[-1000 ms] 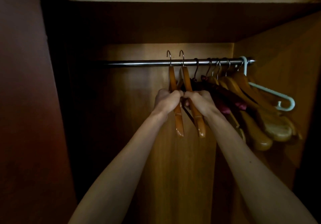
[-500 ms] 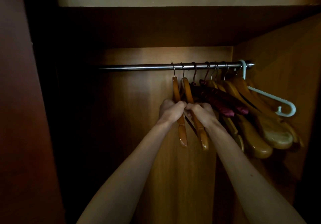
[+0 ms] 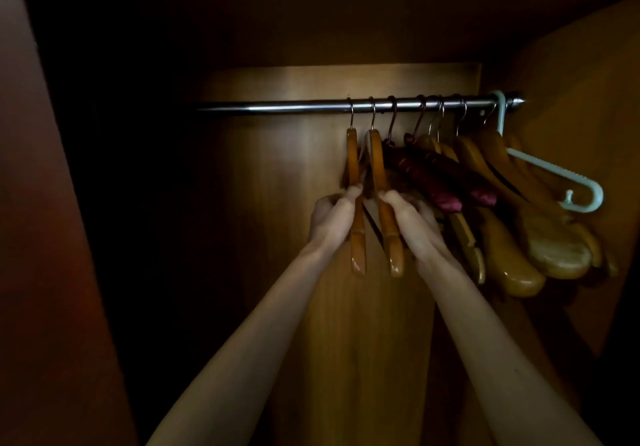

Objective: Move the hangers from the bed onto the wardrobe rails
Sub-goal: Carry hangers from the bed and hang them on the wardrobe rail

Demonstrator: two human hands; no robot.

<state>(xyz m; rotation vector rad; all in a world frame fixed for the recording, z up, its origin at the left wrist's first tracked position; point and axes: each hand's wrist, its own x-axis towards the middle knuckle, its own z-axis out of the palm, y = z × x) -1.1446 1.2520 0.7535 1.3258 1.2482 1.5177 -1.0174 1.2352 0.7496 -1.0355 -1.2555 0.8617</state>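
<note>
2 wooden hangers [image 3: 375, 200] hooked on rail [image 3: 277, 107]; left hand [image 3: 330, 219], right hand [image 3: 410, 224] each clasp 1; release gently, hooks seated.

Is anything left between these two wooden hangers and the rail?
No. Both hooks already sit over the rail. The left hand holds the left hanger, the right hand the right hanger. Nothing visible blocks them.

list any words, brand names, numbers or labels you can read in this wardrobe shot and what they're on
None: no readable text shows on the wooden hangers, the padded maroon hangers, the pale plastic hanger, the metal rail or the wardrobe panels. The scene is dim.
</note>
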